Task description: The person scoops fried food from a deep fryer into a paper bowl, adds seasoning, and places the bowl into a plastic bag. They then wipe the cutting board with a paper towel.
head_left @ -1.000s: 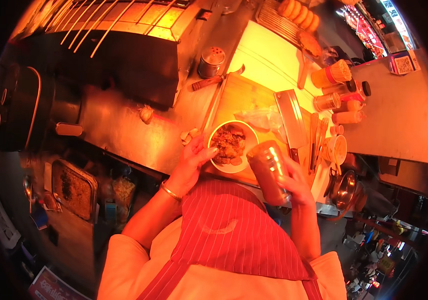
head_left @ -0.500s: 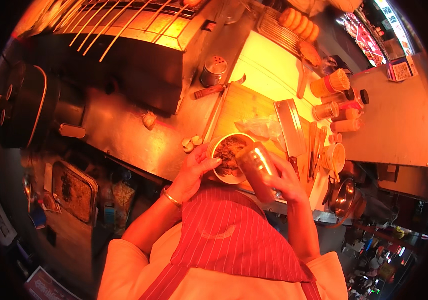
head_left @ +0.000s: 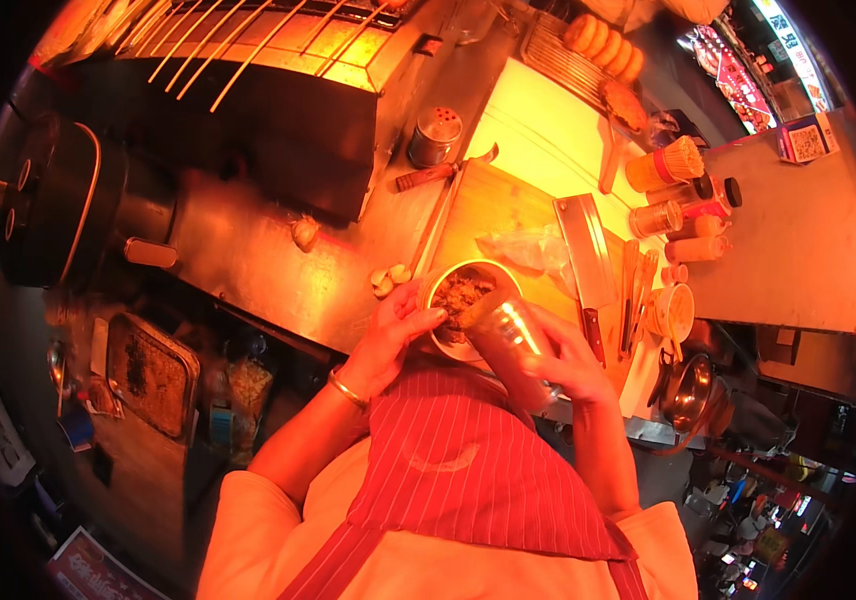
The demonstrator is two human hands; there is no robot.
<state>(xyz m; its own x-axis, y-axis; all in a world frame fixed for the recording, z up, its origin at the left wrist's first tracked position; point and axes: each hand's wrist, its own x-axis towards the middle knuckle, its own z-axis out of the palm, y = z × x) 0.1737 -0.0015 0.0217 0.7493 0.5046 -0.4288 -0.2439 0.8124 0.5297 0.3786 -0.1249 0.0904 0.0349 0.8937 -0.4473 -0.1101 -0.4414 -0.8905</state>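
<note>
My left hand (head_left: 388, 335) grips the left side of a round pale bowl (head_left: 493, 264), its thumb over the rim. Dark brown, chopped-looking food (head_left: 458, 297) lies inside. Closed round a shiny metal shaker (head_left: 508, 345), my right hand (head_left: 573, 362) keeps it tilted, its upper end over the bowl's right side. That end's opening is hidden from view. A wooden cutting board (head_left: 478, 210) extends beyond the bowl, bearing a crumpled clear plastic bag (head_left: 533, 250) and a cleaver (head_left: 585, 255).
Thin knives (head_left: 633, 295) lie right of the cleaver, near a white tub (head_left: 670, 310). Another metal shaker (head_left: 435, 137) stands behind a red-handled knife (head_left: 438, 174). Garlic-like pieces (head_left: 389, 279) sit left of the bowl. Skewers (head_left: 238, 60) stick out over a glowing grill. Bottles (head_left: 698, 247) line the right.
The shaker's upper end has moved slightly left and lower over the bowl, covering more of it. My left hand keeps its hold. The whole view has shifted slightly.
</note>
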